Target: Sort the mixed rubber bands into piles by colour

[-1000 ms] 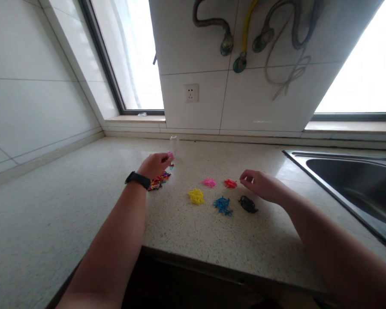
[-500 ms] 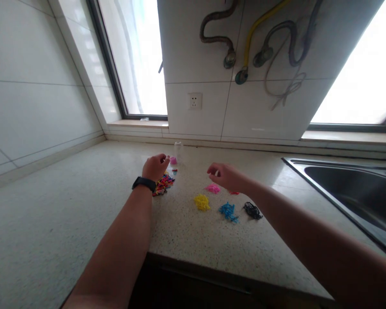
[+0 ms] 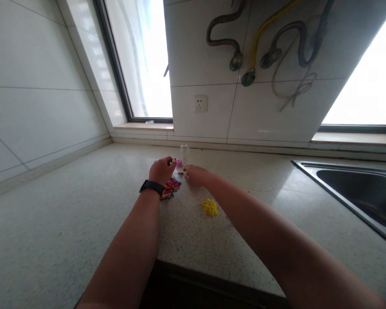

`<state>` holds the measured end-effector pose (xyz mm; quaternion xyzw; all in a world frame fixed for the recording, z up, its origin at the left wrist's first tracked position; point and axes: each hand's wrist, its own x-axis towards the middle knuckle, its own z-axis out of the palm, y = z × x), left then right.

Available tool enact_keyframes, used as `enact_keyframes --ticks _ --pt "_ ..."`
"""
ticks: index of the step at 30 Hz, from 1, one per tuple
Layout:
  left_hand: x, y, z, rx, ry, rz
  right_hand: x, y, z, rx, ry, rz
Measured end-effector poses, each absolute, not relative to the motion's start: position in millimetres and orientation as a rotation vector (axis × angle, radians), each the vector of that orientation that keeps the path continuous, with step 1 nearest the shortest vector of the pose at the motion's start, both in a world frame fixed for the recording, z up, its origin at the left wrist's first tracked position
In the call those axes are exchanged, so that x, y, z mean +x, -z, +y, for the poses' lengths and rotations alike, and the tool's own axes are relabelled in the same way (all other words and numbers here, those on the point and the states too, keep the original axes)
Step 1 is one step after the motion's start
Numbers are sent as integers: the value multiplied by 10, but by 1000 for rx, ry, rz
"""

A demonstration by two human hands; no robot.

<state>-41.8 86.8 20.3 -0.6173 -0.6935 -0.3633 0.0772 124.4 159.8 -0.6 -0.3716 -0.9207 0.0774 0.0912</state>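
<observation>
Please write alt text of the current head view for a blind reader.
A person's left hand and right hand are close together near a multicoloured pile of small pieces on a speckled counter. A yellow pile lies by the right forearm; a clear container stands behind, and a sink is at right.

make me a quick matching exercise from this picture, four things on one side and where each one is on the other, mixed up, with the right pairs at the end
Things
1. yellow pile
2. black watch
3. wall socket
4. metal sink

Places
A. on the tiled wall, between the windows
B. at the right edge of the picture
C. on the counter, beside the right forearm
D. worn on the left arm

Pairs: 1-C, 2-D, 3-A, 4-B
</observation>
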Motion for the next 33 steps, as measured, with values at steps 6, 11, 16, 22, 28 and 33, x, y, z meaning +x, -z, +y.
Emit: enact_keyframes --ticks 6,11,16,22,28,33 --pt "-418 -207 873 -1887 1095 -2073 1097 48 1696 -1166 -217 -2702" --pt "-419 -198 880 -1886 1097 -2051 1069 46 1704 -1190 -187 -2678" --pt "-428 -199 883 -1905 1124 -2021 1106 35 1688 -1162 -190 -2640" --pt "-422 -204 882 -1893 1117 -2039 1240 -90 1608 -1016 -263 -2620" --pt "-391 -209 870 -1945 1096 -2040 1778 -359 1381 -770 -423 -2539" --pt "-369 -211 853 -1977 1060 -2035 2601 -587 1130 -833 -678 -2379"
